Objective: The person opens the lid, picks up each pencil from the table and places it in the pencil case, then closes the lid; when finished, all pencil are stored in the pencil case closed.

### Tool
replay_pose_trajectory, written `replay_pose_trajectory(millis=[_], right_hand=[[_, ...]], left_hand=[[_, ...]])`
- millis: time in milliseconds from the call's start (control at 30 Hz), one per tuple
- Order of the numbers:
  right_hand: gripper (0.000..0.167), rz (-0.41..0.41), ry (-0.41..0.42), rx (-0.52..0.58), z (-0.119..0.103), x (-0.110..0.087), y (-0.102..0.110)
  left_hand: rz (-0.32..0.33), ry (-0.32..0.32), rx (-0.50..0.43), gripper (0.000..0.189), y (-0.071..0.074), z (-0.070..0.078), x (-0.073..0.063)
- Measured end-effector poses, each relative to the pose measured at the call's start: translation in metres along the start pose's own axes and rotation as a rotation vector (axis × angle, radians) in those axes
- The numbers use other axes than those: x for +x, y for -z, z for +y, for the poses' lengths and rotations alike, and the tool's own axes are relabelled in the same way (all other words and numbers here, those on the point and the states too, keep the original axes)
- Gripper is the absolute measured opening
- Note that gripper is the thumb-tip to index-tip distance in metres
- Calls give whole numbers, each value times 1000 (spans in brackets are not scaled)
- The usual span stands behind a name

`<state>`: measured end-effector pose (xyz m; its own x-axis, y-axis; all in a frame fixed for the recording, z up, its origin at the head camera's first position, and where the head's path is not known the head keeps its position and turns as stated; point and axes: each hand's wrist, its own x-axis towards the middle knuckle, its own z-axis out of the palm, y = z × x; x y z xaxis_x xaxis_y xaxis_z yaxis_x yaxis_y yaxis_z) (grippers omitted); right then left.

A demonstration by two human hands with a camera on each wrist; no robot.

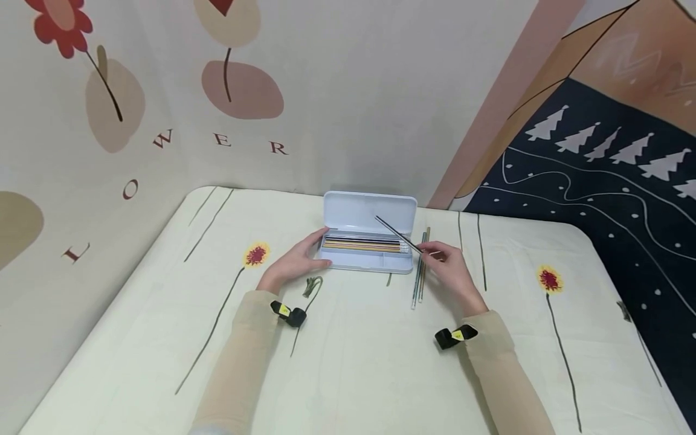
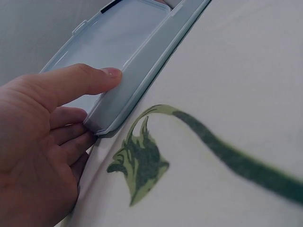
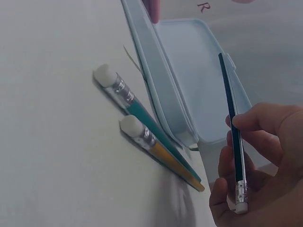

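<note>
A pale blue pencil case (image 1: 356,260) lies on the table with its lid (image 1: 353,209) raised at the back. Several pencils (image 1: 361,244) lie side by side in its rear compartment. My left hand (image 1: 293,261) grips the case's left end, thumb (image 2: 97,79) on the front wall and fingers around the corner. Between thumb and fingers, my right hand (image 1: 448,269) pinches a dark pencil (image 3: 231,101) with a white eraser, tilted above the case's right end. Under that hand, a teal pencil (image 3: 142,116) and a yellow one (image 3: 168,158) lie on the table, erasers toward me.
A white cloth (image 1: 359,362) printed with flowers and stems covers the table. Behind it rises a light patterned wall hanging (image 1: 348,121), with a dark tree-printed one (image 1: 598,181) at the right. The case's front compartment (image 1: 353,260) holds no pencils.
</note>
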<state>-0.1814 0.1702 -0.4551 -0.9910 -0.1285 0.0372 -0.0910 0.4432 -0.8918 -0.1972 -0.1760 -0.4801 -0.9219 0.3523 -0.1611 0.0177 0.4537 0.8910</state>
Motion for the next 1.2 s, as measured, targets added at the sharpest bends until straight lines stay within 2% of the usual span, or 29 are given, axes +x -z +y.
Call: replay_pose_trajectory(millis=[167, 433, 600, 933, 1200], right_hand=[[24, -28, 20, -44, -3, 8, -8], [22, -76, 159, -82, -7, 20, -19], [19, -85, 209, -126, -11, 28, -27], [18, -133, 257, -156, -15, 38, -48], [16, -136, 235, -211, -17, 42, -60]], left_hand=[[2, -12, 13, 85, 0, -1, 0], [3, -22, 19, 84, 0, 0, 0], [5, -34, 44, 84, 0, 1, 0], [12, -48, 46, 85, 0, 2, -1], [13, -41, 47, 85, 0, 1, -1]])
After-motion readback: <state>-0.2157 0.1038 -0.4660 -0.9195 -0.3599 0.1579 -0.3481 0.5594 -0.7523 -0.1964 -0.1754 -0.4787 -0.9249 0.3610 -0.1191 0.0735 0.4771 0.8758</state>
